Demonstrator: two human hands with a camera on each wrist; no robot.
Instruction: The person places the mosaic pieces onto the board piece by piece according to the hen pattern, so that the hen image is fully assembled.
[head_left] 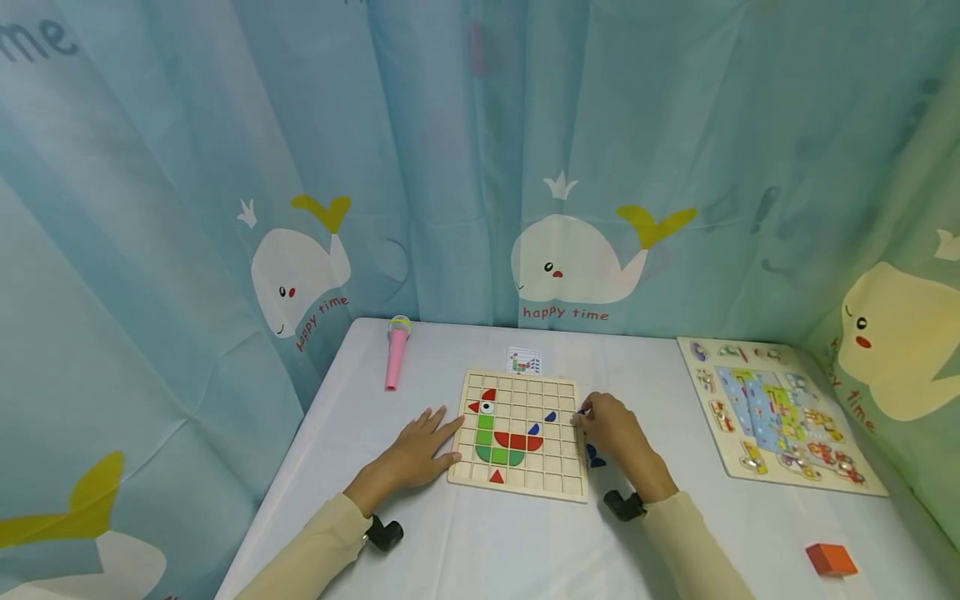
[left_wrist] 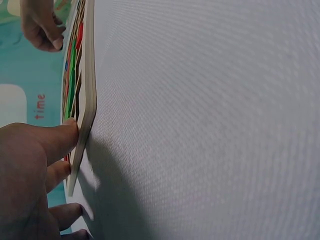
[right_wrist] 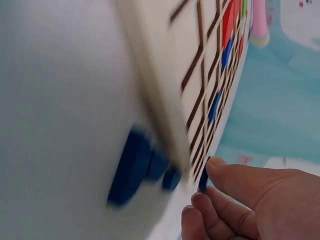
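A wooden grid board (head_left: pixel 555 487) lies on the white table with red, green and blue pieces set in it, forming a bird-like figure. My left hand (head_left: pixel 412 450) rests at the board's left edge, fingers spread, thumb and forefinger touching the rim. At the board's right edge, my right hand (head_left: pixel 617 429) pinches a small dark blue piece (right_wrist: pixel 204 175) between thumb and fingertips. Several loose blue pieces (right_wrist: pixel 132 165) lie on the table beside that edge, partly under the right hand in the head view. A red triangle (head_left: pixel 497 477) sits in the board's bottom row.
Behind the board lies a small picture card (head_left: pixel 523 361) showing a similar bird. A pink toy microphone (head_left: pixel 396 354) is at the back left. To the right is a large picture puzzle board (head_left: pixel 733 446), with an orange block (head_left: pixel 831 560) nearer the front. Whale-printed curtains (head_left: pixel 450 167) enclose the table.
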